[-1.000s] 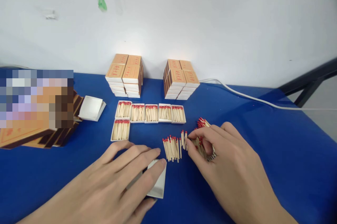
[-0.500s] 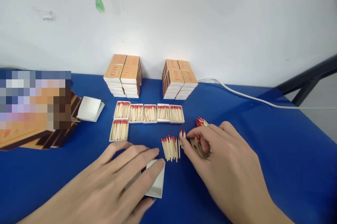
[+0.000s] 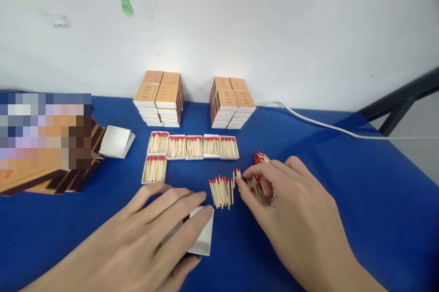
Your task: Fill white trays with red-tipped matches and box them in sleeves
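Note:
Under the fingers of my left hand [image 3: 164, 232] lies a white tray [image 3: 203, 237], with the fingers spread across it and the thumb at its near side. My right hand [image 3: 291, 209] has its thumb and index finger pinched at a few red-tipped matches [image 3: 237, 177]; its other fingers curl over a larger match pile [image 3: 261, 157], partly hidden. Between the hands lies a loose group of matches [image 3: 221, 191] side by side. Several white trays full of matches [image 3: 195, 147] stand in a row behind, with one more filled tray [image 3: 154, 168] in front of the row's left end.
Two stacks of matchboxes, left [image 3: 159, 95] and right [image 3: 233, 102], stand near the wall. White trays [image 3: 115, 141] and a heap of box sleeves [image 3: 30, 182] lie at the left. A white cable [image 3: 318, 126] crosses the blue table [image 3: 370, 200] at the back right.
The view has shifted very slightly. Both hands keep nearly the same pose, and the matches by the right fingertips have barely moved.

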A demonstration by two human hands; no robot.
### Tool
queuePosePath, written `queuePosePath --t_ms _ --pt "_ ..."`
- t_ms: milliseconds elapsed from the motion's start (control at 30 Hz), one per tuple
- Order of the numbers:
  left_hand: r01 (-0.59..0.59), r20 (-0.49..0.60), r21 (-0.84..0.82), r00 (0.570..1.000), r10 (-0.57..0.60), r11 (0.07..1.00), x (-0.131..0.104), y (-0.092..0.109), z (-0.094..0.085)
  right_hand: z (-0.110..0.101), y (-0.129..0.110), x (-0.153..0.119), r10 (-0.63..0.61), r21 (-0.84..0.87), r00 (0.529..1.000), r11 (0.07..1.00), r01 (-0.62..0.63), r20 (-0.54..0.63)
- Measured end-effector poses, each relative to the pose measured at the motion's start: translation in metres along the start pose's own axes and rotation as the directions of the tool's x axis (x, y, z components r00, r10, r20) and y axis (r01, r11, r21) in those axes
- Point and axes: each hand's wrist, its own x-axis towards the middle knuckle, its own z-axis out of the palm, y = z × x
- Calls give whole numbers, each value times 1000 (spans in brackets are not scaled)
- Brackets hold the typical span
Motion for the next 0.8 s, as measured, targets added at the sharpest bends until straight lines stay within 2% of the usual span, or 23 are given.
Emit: queuePosePath --t_ms 200,533,800 --pt "37 -60 -28 997 -39 999 -1 4 4 1 -5 2 28 -1 1000 1000 -28 -13" --pt "61 -51 -46 997 -63 997 -5 6 7 1 -4 2 19 -3 1000 1000 -19 -16" --pt "33 -23 -42 999 -34 999 -10 6 9 -1 -3 1 7 10 1000 1000 -7 -16"
